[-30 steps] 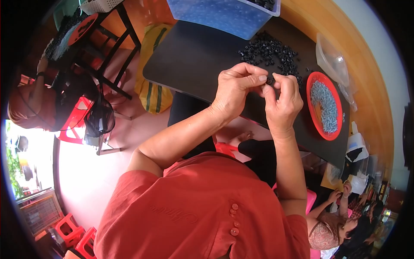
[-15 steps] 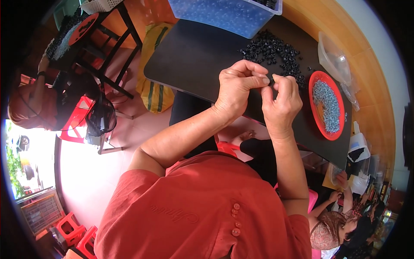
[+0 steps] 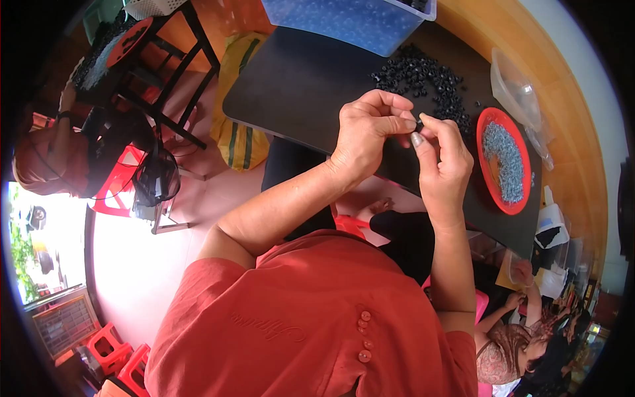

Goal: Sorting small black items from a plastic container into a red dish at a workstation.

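Over the near edge of the dark table (image 3: 291, 86), my two hands meet fingertip to fingertip. My left hand (image 3: 370, 132) pinches a small black part (image 3: 419, 124) between thumb and fingers; most of it is hidden. My right hand (image 3: 444, 159) is curled close against it, thumb and forefinger tips at the part; whatever they hold is too small to make out. Just beyond lies a loose pile of small black parts (image 3: 423, 79). To the right of my hands sits a red oval tray (image 3: 482, 159) of small pale blue-grey pieces (image 3: 504, 155).
At the table's far edge stands a translucent blue bin (image 3: 344, 30). A clear plastic container (image 3: 512, 92) leans by the wall. A yellow sack (image 3: 231, 139) lies left of the table. One person (image 3: 53, 159) sits at the far left, another (image 3: 509, 344) at the lower right.
My right hand has shifted slightly right and its thumb has drawn away from the forefinger. My left hand has barely moved, still pinching the small black part.
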The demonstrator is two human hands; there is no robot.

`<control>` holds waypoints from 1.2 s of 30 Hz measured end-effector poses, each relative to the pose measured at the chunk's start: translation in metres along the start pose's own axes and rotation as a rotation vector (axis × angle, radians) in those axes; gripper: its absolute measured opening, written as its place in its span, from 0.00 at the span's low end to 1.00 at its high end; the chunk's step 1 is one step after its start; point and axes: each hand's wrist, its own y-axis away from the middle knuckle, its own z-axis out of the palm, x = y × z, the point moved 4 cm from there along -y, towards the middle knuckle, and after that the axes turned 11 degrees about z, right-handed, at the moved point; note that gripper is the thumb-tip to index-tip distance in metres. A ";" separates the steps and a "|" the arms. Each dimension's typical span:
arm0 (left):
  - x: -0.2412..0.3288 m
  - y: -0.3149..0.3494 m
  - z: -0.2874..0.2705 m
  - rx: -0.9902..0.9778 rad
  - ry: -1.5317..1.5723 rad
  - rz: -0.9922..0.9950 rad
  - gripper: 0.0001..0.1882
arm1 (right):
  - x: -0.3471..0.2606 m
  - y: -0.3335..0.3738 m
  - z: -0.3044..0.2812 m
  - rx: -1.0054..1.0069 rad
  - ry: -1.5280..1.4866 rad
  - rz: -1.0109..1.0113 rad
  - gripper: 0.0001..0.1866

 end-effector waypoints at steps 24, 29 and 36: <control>-0.001 -0.001 0.001 0.037 -0.034 0.013 0.10 | 0.009 0.004 0.015 0.115 0.014 0.103 0.14; -0.005 -0.002 0.002 0.003 -0.037 -0.014 0.10 | 0.014 0.001 0.017 0.181 0.239 -0.092 0.13; -0.001 0.000 0.000 -0.025 0.021 -0.050 0.09 | 0.018 -0.002 0.010 0.144 0.236 -0.162 0.11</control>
